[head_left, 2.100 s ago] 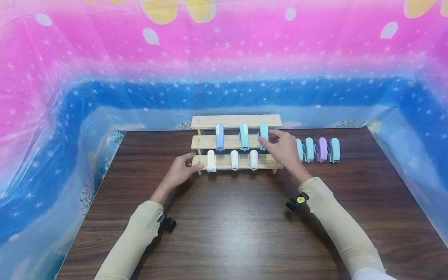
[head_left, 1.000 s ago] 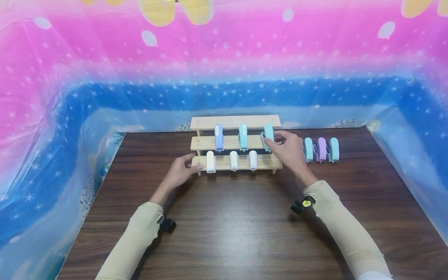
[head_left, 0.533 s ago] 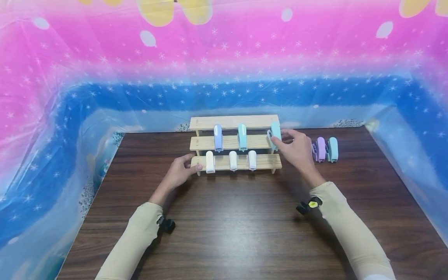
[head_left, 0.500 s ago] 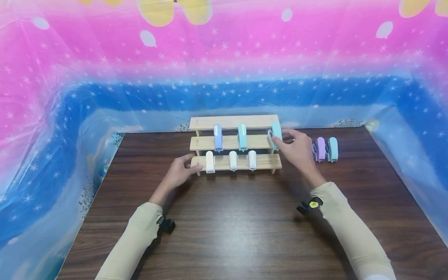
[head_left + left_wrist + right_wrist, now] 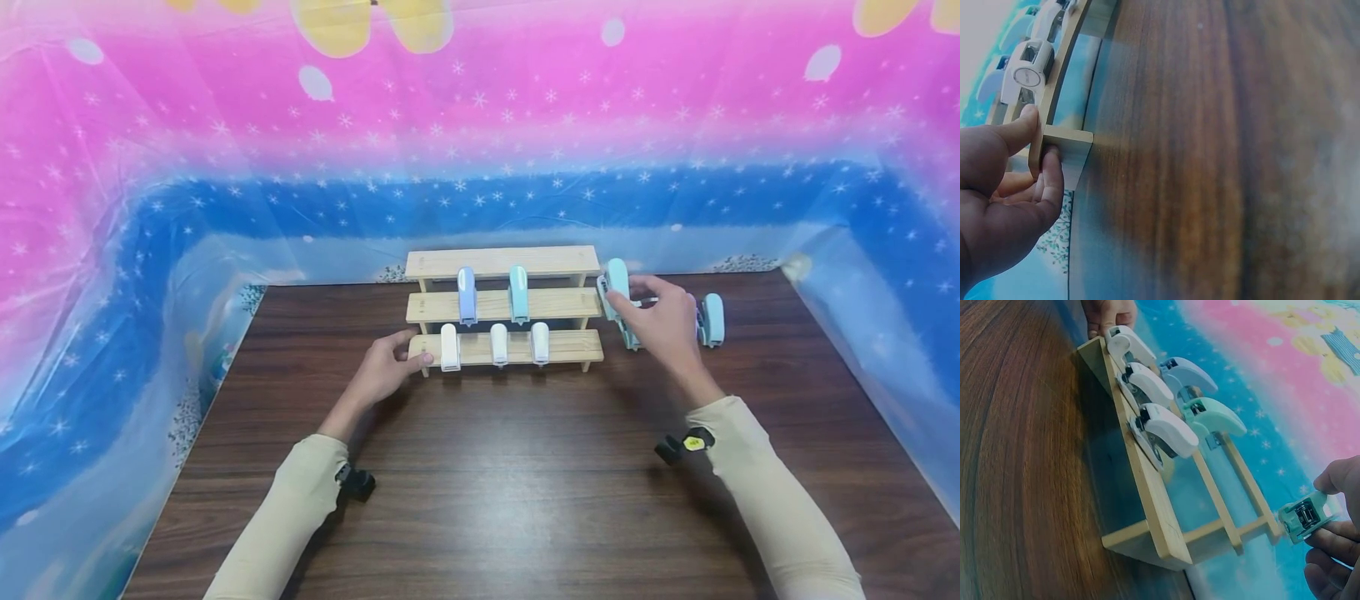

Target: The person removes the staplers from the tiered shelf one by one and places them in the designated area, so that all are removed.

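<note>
My right hand point(image 5: 667, 321) pinches a mint-green mini stapler point(image 5: 617, 279) between thumb and fingers, just off the right end of the middle shelf. In the right wrist view that stapler point(image 5: 1305, 517) hangs apart from the wood. With thumb above and fingers below, my left hand point(image 5: 386, 367) grips the left end of the three-tier wooden rack point(image 5: 573, 346). A blue stapler point(image 5: 467, 296) and another mint one point(image 5: 518, 294) stand on the middle tier. Three white staplers, the leftmost point(image 5: 450, 347) nearest my left hand, stand on the bottom tier.
On the dark wooden table point(image 5: 480, 483), a mint stapler point(image 5: 714, 321) stands right of my right hand. Part of another mint stapler point(image 5: 632, 337) shows below the held one. My hand hides what lies between them. A patterned cloth point(image 5: 480, 200) hangs behind.
My right hand has carried the mint stapler rightward along the middle tier and off its end. It now covers the purple stapler on the table. My left hand has stayed on the rack.
</note>
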`<state>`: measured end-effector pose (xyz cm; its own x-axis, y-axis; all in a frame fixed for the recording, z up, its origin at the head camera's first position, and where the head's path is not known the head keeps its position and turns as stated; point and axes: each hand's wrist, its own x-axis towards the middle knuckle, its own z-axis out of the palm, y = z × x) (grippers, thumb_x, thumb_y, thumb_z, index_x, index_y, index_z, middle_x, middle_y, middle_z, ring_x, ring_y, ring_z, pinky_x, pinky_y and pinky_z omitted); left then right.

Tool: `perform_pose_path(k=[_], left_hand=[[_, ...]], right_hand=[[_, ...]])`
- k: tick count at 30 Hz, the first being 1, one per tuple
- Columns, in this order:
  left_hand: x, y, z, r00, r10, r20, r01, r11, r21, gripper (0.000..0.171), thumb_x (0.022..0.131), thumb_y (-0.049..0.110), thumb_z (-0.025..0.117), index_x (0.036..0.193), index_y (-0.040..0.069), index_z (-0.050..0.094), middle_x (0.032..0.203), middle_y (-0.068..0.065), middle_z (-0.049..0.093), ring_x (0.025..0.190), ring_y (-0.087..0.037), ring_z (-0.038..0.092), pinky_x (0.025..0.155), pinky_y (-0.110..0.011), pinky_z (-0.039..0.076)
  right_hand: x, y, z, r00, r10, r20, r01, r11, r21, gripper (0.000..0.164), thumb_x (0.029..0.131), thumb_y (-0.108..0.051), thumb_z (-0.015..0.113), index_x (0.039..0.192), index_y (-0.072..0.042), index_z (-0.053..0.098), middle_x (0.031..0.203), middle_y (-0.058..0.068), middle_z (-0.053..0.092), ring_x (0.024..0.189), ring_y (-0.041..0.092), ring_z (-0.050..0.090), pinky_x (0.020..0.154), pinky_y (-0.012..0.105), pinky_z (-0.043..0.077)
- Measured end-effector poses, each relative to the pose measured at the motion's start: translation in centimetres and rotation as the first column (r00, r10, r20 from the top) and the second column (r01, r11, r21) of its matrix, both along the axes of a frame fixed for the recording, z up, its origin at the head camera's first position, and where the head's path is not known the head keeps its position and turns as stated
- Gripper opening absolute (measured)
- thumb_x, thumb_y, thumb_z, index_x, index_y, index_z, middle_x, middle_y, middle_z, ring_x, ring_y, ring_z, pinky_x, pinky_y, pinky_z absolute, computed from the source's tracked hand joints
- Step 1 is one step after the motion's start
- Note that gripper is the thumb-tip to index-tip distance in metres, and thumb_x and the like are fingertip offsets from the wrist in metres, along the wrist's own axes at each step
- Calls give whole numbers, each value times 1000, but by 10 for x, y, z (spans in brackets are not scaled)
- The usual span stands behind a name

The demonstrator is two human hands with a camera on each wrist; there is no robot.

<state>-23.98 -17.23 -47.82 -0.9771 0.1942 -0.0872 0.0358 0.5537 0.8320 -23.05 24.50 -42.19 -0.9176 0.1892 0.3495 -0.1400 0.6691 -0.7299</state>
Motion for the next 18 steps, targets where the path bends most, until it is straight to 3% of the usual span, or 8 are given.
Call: perform_pose_path(k=[6, 13, 18], left_hand=[[2, 1, 2, 1000, 5, 15, -5, 1000, 0, 68, 98, 27, 73, 150, -5, 44, 125, -24, 67, 113, -34, 68, 87, -42, 57], [2, 0, 1, 1000, -6, 7, 6, 1000, 21, 71, 97, 26, 73, 151, -8, 42, 124, -26, 67, 111, -35, 68, 85, -39, 57], [1, 0, -1, 1000, -7, 0, 7, 999, 36, 71, 97, 24, 74, 150, -10, 41, 124, -27, 67, 110, -35, 69, 83, -35, 58]], right_hand=[[4, 13, 6, 1000, -19, 3, 19, 1000, -3, 52, 91, -53, 71, 119, -9, 74, 98, 10, 75, 79, 22, 70, 59, 25, 50], [10, 30, 17, 999, -53, -9, 53, 998, -15, 52, 90, -50, 74, 119, -7, 75, 100, 12, 77, 80, 10, 68, 62, 15, 48], [15, 45, 23, 997, -77, -16, 77, 997, 1, 51, 90, -48, 75, 119, -6, 75, 100, 15, 76, 74, -2, 63, 62, 15, 47]])
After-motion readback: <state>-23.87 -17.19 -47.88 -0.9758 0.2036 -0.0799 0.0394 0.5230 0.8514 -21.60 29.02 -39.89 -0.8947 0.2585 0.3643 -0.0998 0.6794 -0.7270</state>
